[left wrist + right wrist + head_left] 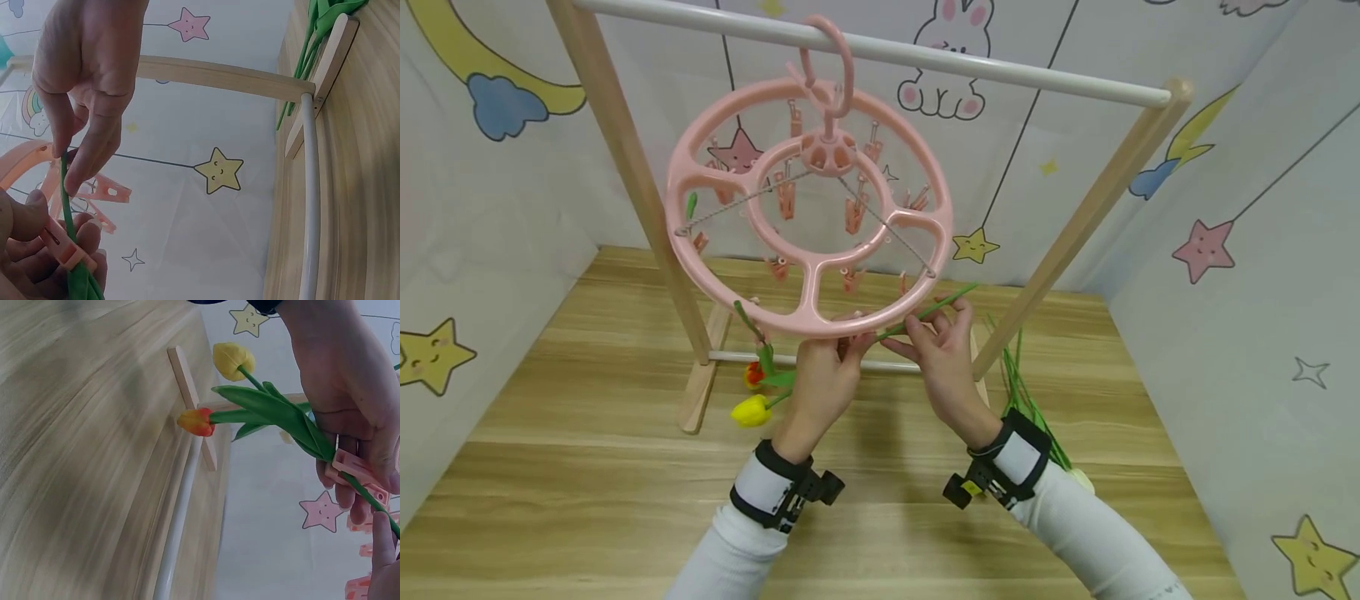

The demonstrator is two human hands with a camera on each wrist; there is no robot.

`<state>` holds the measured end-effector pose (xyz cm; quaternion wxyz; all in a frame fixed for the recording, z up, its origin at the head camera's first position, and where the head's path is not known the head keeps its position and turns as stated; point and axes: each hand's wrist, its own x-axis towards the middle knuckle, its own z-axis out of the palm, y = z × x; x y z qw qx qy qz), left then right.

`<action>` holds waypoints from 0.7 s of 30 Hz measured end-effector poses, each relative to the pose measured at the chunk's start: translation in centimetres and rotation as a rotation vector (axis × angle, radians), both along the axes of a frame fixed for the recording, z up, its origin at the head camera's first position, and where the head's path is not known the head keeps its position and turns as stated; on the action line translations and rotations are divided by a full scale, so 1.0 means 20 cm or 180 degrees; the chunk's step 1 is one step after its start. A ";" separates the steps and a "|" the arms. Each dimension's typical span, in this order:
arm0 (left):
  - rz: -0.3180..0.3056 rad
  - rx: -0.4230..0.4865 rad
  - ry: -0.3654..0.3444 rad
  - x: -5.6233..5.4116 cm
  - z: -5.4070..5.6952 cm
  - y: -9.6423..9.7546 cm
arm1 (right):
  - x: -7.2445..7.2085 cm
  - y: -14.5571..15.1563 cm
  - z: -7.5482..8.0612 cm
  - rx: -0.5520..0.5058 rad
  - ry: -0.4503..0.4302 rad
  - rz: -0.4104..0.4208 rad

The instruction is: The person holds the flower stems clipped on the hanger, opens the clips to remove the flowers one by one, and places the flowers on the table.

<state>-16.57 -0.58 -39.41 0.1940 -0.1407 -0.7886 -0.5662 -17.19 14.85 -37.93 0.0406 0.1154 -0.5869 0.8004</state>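
My left hand (825, 375) grips a pink clothespin (62, 245) under the front rim of a round pink hanger (808, 321). A green tulip stem (943, 302) passes at the clothespin, its leaves (275, 409) on the far side of that hand. The fingertips of my right hand (942, 354) pinch this stem right of the clothespin. A yellow tulip (751, 411) and a red-orange tulip (195, 422) hang head down left of my left hand. Another stem (747, 321) shows at the hanger's front left rim.
The hanger hooks over the white bar (1000, 73) of a wooden stand (1090, 200). More pink clothespins (786, 198) dangle inside its rings. Several tulip stems (1026, 400) lie on the wooden table (625, 508) at right. Printed walls (1247, 333) enclose the sides and back.
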 end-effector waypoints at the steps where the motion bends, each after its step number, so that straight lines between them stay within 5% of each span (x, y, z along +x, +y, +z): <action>1: -0.0009 -0.0021 0.0011 0.00 0.00 0.00 | 0.00 0.00 0.00 -0.0007 -0.0016 -0.0005; 9: 0.0089 -0.0173 0.0084 -0.02 -0.01 -0.01 | -0.01 -0.01 -0.02 0.0022 -0.0275 -0.0038; 21: 0.0263 -0.0270 0.0203 -0.01 -0.01 -0.02 | -0.02 -0.03 -0.02 -0.0010 -0.0289 -0.0087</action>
